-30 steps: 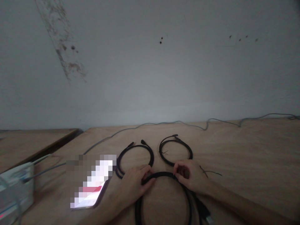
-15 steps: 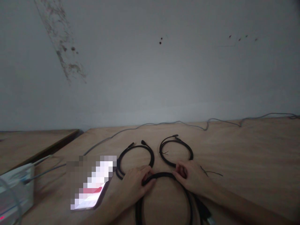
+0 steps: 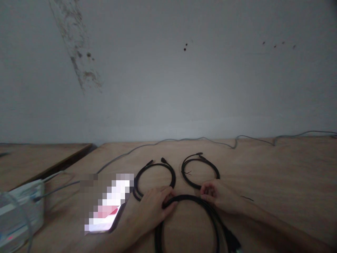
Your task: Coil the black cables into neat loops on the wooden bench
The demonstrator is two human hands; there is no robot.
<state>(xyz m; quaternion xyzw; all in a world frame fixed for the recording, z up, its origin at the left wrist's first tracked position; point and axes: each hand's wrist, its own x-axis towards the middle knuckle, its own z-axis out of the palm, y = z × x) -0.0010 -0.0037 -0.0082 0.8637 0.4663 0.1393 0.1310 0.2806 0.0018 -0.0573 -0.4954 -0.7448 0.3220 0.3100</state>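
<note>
A large coil of black cable [image 3: 193,197] lies at the front of the table, cut off by the lower edge of the view. My left hand [image 3: 159,202] pinches its upper left side between thumb and fingers. Just off the coil's upper right, my right hand [image 3: 219,195] has its fingers curled in; whether anything is in them is hidden. A black plug [image 3: 233,241] with a metal tip ends this cable at the lower right. Behind my hands lie two smaller black cable coils, one on the left [image 3: 172,174] and one on the right [image 3: 217,170].
A thin black tie [image 3: 247,198] lies beside my right wrist. At left are a phone [image 3: 113,219] with a lit, partly blurred screen and a white box [image 3: 34,200] with cords. A grey cord [image 3: 168,140] runs along the wall [image 3: 168,88].
My right hand has come off the large coil and shifted slightly right, covering part of the thin tie. My left hand keeps its pinch. The whole view has shifted a little.
</note>
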